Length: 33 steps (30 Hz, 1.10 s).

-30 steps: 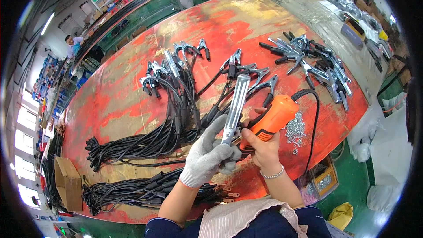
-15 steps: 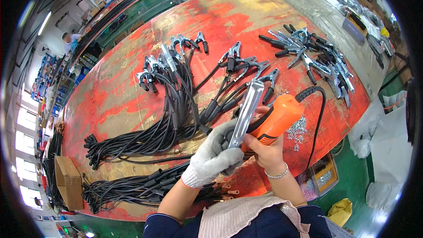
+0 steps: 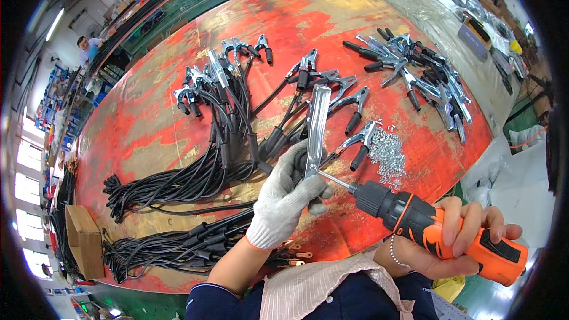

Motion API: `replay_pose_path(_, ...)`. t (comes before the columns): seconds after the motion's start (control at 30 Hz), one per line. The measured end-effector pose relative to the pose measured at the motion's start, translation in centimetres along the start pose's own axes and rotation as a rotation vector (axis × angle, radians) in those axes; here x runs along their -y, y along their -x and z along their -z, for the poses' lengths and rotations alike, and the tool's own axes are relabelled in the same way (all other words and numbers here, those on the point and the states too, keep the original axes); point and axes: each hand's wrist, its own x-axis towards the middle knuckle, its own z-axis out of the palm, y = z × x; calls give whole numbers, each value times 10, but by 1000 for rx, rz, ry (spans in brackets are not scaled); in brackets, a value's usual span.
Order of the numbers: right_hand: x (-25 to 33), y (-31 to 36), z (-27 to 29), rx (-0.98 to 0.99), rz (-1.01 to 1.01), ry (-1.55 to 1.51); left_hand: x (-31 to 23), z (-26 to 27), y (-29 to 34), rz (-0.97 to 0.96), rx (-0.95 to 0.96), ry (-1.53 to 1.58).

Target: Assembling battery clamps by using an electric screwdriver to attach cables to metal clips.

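Observation:
My left hand, in a white knit glove, is closed round the lower end of a silver metal battery clamp. The clamp stands nearly upright, its open channel side facing me. My right hand is bare and wraps round an orange and black electric screwdriver. Its thin bit points left, and the tip meets the clamp low down, just above my gloved fingers. Beyond the bit, another clamp with a black grip lies beside a heap of small silver nuts or screws.
Black cables with clamps on their far ends lie bundled left of centre; a second cable bundle lies nearer. Loose clamps are piled at the far right. A cardboard box stands at the left edge. Another person is far off left.
The screwdriver has swung from beside my left hand out to the right, and its bit now points at the clamp. My right hand has moved right and nearer, uncovering the heap of small parts.

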Motion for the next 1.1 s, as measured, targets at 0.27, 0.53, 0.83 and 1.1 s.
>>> replay_pose_path(0.27,7,2,3,45,-104,141,-3,-5,1,9,-32,-44)
replay_pose_path(0.53,3,13,-9,-48,-13,213,9,-11,4,-158,-111,-258)
replay_pose_path(0.83,6,14,-7,34,-48,133,9,-13,-2,-56,-87,-138)
replay_pose_path(1.1,9,1,2,93,-87,-18,14,-2,-16,-239,-11,-404)
